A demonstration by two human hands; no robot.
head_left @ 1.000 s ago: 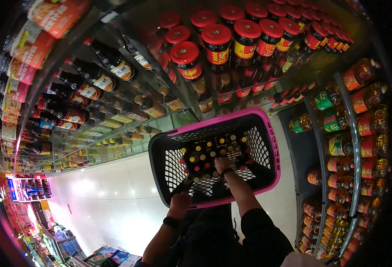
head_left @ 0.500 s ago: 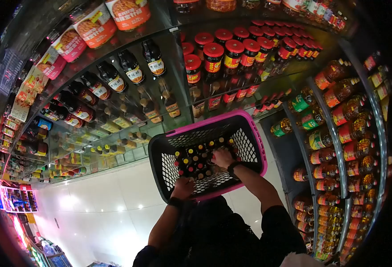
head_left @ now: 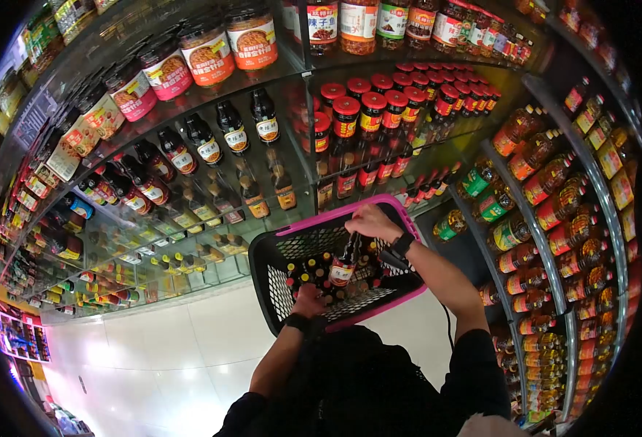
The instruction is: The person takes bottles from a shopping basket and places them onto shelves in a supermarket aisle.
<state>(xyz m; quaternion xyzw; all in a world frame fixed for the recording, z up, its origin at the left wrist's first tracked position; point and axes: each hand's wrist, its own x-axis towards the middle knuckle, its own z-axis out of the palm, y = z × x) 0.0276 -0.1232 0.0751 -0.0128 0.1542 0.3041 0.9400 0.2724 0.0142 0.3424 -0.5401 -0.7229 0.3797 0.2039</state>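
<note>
My right hand (head_left: 376, 223) is closed around the neck of a dark sauce bottle (head_left: 342, 272) with a pale label, which hangs tilted over the basket. The basket (head_left: 265, 280) is black mesh with a pink rim, and it stands in front of me against the shelves. Inside it, several dark bottles (head_left: 306, 265) stand close together, their caps yellow, red and brown. My left hand (head_left: 308, 300) is at the basket's near left side, above the nearest bottles. Its fingers are curled closed; what they hold, if anything, is hidden.
Glass shelves ahead carry dark sauce bottles (head_left: 232, 127), labelled jars (head_left: 251, 40) and red-capped jars (head_left: 372, 111). To the right, slanted racks with metal rails hold oil bottles (head_left: 546, 178). The pale tiled floor (head_left: 168, 357) shows below and left of the basket.
My right hand has risen from among the bottles, lifting one sauce bottle by its neck. My left hand has shifted slightly right. The view has tilted, showing more of the upper shelves.
</note>
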